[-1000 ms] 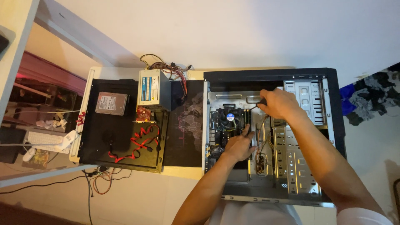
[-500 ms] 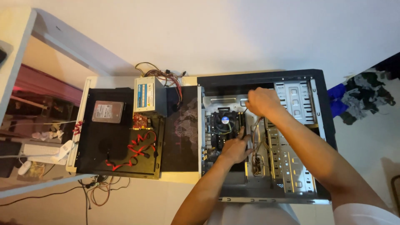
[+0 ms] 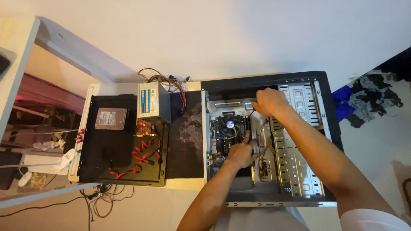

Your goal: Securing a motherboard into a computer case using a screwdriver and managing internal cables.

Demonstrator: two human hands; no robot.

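Head view, looking straight down: an open computer case [image 3: 325,128] lies on its side on a pale surface [image 3: 188,185], its black rim framing the whole interior. Beside it on the left sits a black side panel [image 3: 98,149] carrying a hard drive [image 3: 111,118], red cables [image 3: 137,156] and a small red card [image 3: 144,127], with a grey power supply [image 3: 153,102] at its top edge and a dark mat [image 3: 186,137] between panel and case.

Inside the case, a motherboard [image 3: 218,147] with a round fan [image 3: 230,125] fills the left half; a silver drive cage [image 3: 295,162] fills the right. A bundle of thin wires [image 3: 262,149] runs between them.

The person's right hand [image 3: 269,102] reaches to the far top of the case, fingers curled as if pinching a wire end; what it has hold of cannot be made out. The left hand [image 3: 242,153] rests on the board just right of the fan, fingers loosely bent and pressing down, nothing visibly clasped in it.

Judged from this, the work in hand is on the wiring along the board's edge; it calls for fine fingertip placement rather than force.

Room is tight: the cage wall hems the hands on the right, the fan on the left, and the case rim lies close above the right hand. Open space lies only upward, out of the case.
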